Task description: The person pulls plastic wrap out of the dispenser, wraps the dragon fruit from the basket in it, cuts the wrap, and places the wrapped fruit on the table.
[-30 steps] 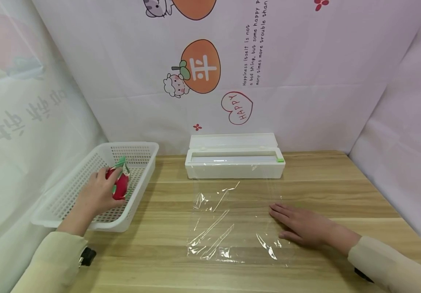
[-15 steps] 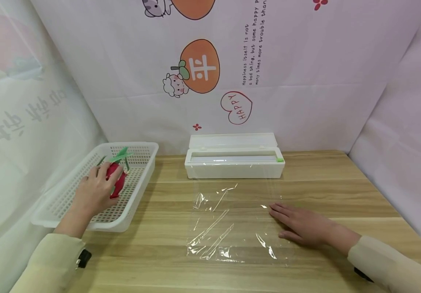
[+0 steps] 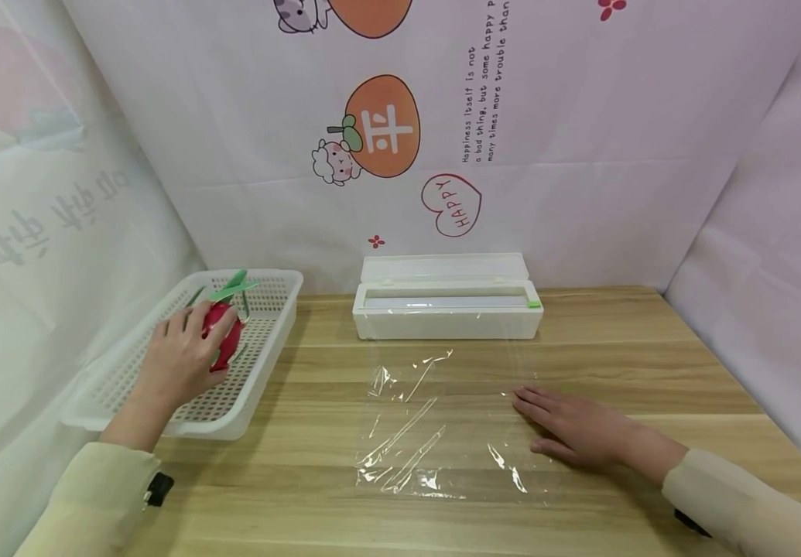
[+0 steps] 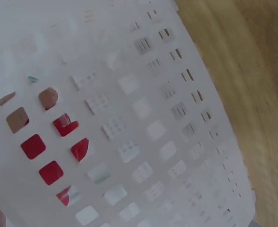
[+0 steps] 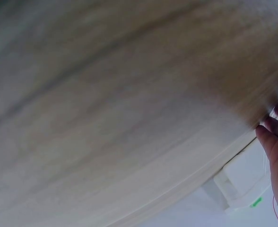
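Note:
In the head view my left hand (image 3: 180,352) reaches into a white mesh basket (image 3: 271,371) and grips a red dragon fruit (image 3: 227,340) with green leafy tips. Patches of its red skin show through the holes of the basket wall (image 4: 143,137) in the left wrist view. My right hand (image 3: 581,425) lies flat at the right edge of a sheet of cling film (image 3: 435,418), fingertips on the film. That sheet runs down over the wood from a white cling film box (image 3: 449,325) with its lid raised. In the right wrist view the fingers (image 5: 269,137) touch the tabletop.
The wooden table (image 3: 316,503) carries the basket at left and the film box at the back middle. A printed cloth (image 3: 567,155) hangs behind, with white cloth walls on both sides. A green slider (image 3: 533,304) sits at the box's right end.
My left hand has shifted a little left and up within the basket, and the dragon fruit has turned with its green tips now pointing away. The right hand and film have stayed put.

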Motion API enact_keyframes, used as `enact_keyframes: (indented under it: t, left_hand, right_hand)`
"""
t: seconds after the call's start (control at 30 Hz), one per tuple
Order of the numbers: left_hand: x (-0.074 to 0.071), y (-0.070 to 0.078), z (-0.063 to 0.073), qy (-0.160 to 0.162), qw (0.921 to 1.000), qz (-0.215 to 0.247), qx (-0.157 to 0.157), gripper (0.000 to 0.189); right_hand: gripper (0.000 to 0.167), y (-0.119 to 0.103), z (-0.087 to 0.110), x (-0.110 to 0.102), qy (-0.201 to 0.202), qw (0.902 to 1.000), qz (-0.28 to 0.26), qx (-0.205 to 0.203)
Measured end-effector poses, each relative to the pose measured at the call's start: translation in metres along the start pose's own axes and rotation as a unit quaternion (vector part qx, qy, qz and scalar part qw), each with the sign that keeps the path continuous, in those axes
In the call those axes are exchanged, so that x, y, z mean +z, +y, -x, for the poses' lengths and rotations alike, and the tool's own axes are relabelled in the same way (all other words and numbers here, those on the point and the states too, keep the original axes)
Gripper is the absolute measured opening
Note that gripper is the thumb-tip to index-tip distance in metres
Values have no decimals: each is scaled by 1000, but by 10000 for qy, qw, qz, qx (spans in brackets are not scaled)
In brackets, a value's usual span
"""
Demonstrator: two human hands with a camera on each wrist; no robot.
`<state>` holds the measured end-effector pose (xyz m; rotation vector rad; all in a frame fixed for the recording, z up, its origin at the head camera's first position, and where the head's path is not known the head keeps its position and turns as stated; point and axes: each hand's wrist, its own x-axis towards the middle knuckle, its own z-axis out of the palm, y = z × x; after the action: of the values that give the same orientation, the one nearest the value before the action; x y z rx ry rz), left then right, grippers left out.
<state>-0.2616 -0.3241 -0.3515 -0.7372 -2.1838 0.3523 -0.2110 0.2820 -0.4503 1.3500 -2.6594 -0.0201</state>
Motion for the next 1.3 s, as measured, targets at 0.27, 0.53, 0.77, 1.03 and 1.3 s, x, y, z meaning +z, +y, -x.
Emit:
enact_keyframes:
  t: [0.27, 0.53, 0.77, 1.03, 1.3]
  left_hand:
    - [-5, 4, -9, 34, 9999, 89, 59, 95]
    - [-10, 6, -19, 210, 9995, 87, 202, 93]
    - [-19, 8, -32, 227, 9994, 7, 268, 98]
    - [-27, 23, -47, 267, 9985, 80, 472, 96]
    - [-33, 42, -62, 588, 9948, 118, 827, 96]
  right_hand:
    - [64, 1, 1, 2, 61, 10000, 50, -23]
    - [64, 2, 1, 4, 5, 10000, 64, 30]
    - [64, 2, 2, 5, -11, 10000, 46, 54]
    - [64, 2, 2, 4, -67, 9999, 93, 80]
    - [64, 0, 1, 1, -164, 9998, 67, 130]
